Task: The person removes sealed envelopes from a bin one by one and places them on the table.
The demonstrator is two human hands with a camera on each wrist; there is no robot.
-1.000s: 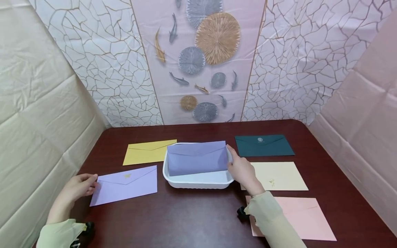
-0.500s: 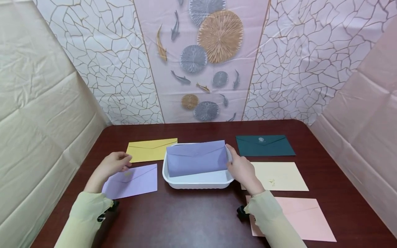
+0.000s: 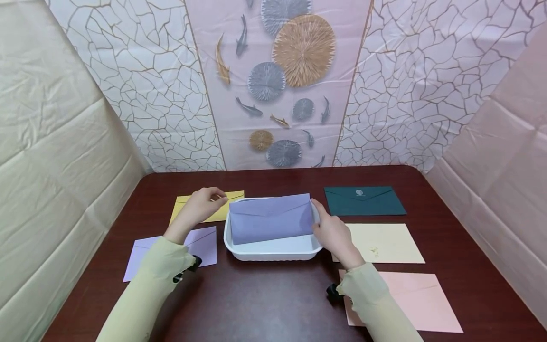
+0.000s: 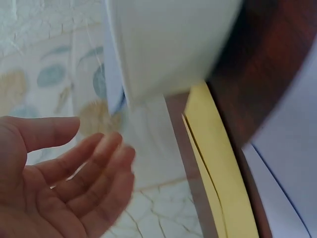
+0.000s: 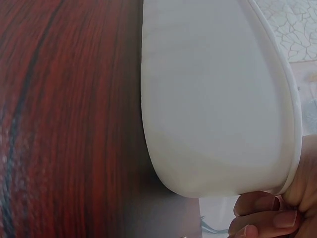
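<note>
A white plastic tray (image 3: 273, 255) stands mid-table with a blue-violet envelope (image 3: 271, 221) leaning inside it. At the tray's right end my right hand (image 3: 335, 237) grips the rim; in the right wrist view its bent fingers (image 5: 265, 218) sit against the tray's underside. My left hand (image 3: 200, 209) hovers over the yellow envelope (image 3: 215, 217), just left of the tray and apart from it. Nothing lies between its relaxed fingers (image 4: 94, 183) in the left wrist view. Beneath the left forearm is a lilac envelope (image 3: 205, 244), partly hidden.
On the right side lie a dark green envelope (image 3: 365, 202), a cream envelope (image 3: 386, 242) and a pink envelope (image 3: 423, 301), the last partly covered by my right sleeve. The dark red table (image 3: 265, 304) is enclosed by hanging cloths (image 3: 282, 114).
My left hand has left the lilac envelope's left edge and moved right and away from me, over the yellow envelope toward the tray. My right hand has stayed on the tray.
</note>
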